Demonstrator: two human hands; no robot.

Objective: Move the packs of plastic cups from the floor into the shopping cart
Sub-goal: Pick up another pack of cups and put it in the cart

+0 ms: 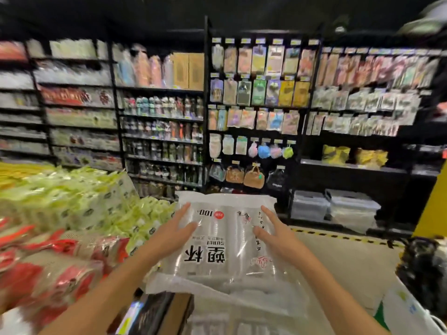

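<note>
A clear pack of plastic cups (pixel 217 240) with black lettering lies flat in front of me at centre, printed side up. My left hand (pixel 175 228) rests on its left side with fingers spread straight. On its right side lies my right hand (pixel 273 232), fingers also straight and spread. Beneath this pack lie more clear packs (pixel 232 308), stacked toward the bottom edge of the view. The cart itself is hidden; I cannot tell what the packs rest on.
Piles of green-white packs (pixel 79 204) and red packs (pixel 43 269) fill the left. Black shelving (pixel 256 112) with hanging goods stands ahead. A yellow-black floor line (pixel 338 235) crosses the grey floor at right. A dark object (pixel 420 269) and a white bag (pixel 406 310) sit at the lower right.
</note>
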